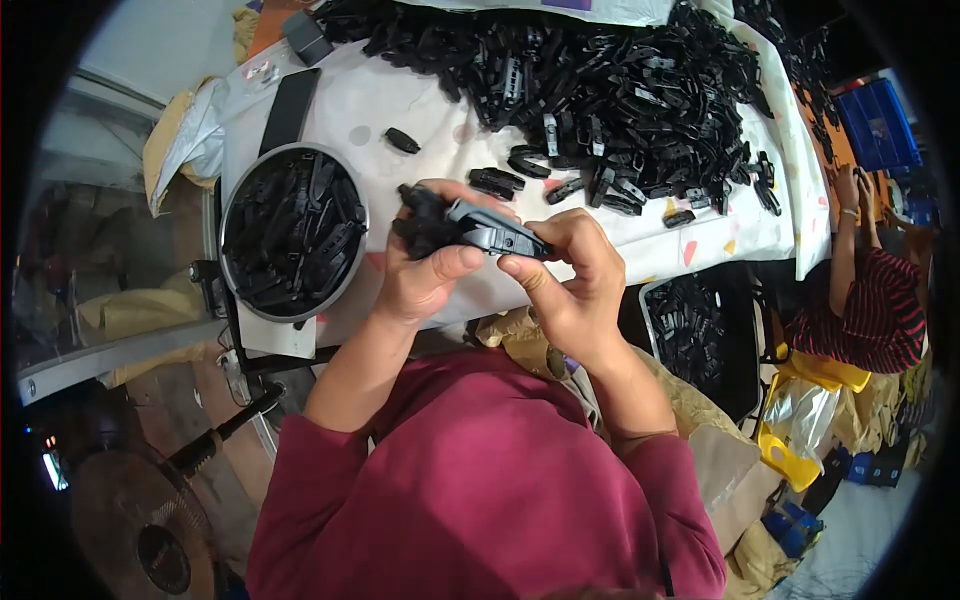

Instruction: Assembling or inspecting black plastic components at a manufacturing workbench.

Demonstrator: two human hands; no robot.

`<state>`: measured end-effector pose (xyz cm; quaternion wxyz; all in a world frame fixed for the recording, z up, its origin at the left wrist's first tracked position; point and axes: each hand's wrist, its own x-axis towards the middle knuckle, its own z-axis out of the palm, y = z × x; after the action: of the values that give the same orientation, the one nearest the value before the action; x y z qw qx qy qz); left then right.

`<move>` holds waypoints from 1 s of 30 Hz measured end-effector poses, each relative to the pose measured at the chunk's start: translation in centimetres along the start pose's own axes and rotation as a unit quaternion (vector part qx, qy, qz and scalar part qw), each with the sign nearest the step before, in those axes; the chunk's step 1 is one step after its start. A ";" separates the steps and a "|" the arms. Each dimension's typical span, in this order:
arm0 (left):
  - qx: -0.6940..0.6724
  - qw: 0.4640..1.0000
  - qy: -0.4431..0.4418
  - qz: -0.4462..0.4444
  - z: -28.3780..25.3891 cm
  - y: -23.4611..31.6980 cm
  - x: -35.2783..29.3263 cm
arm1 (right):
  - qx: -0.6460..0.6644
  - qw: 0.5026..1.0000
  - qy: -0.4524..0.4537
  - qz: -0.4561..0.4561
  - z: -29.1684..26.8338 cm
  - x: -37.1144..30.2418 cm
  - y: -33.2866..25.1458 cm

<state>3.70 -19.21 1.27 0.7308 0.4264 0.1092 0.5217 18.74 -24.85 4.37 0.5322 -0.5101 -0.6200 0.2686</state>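
A long black plastic part (497, 237) with a shiny grey face is held between my two hands, just in front of the table's near edge. My left hand (425, 275) is closed round its left end and also holds a bunch of small black pieces (424, 222) whose kind I cannot make out. At the part's right tip, my right hand (585, 275) pinches with thumb and bent fingers. Several loose black plastic parts (495, 182) lie on the white patterned tablecloth (400, 85) just beyond my hands. Farther back spreads a big heap of similar parts (630, 110).
Left of my hands stands a round metal-rimmed bowl (292, 317) full of black parts, with a flat dark rectangle (290, 110) behind it. A bin of black parts (690, 335) sits below the table at right. A fan (150, 515) is at lower left; another person (865, 310) works at far right.
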 end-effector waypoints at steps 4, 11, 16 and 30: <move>0.074 0.993 0.089 0.004 0.7 1.2 -0.7 | 0.004 0.996 -0.080 0.034 0.4 -0.4 -0.1; 0.841 0.471 0.256 0.070 -4.3 13.0 -2.2 | 0.031 0.977 -0.093 0.189 -0.7 -1.0 2.2; 0.862 0.486 0.141 -0.021 -7.1 12.0 -4.1 | 0.028 0.970 -0.118 0.213 0.4 -0.3 2.5; 0.919 0.389 -0.001 0.060 -5.7 10.8 -3.4 | -0.381 0.924 0.001 -0.032 0.1 2.9 9.0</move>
<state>-8.51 -18.25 4.77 -0.1384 0.8449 0.4956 0.1460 22.04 -19.12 -2.47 0.3067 -0.6541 -0.6914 -0.0057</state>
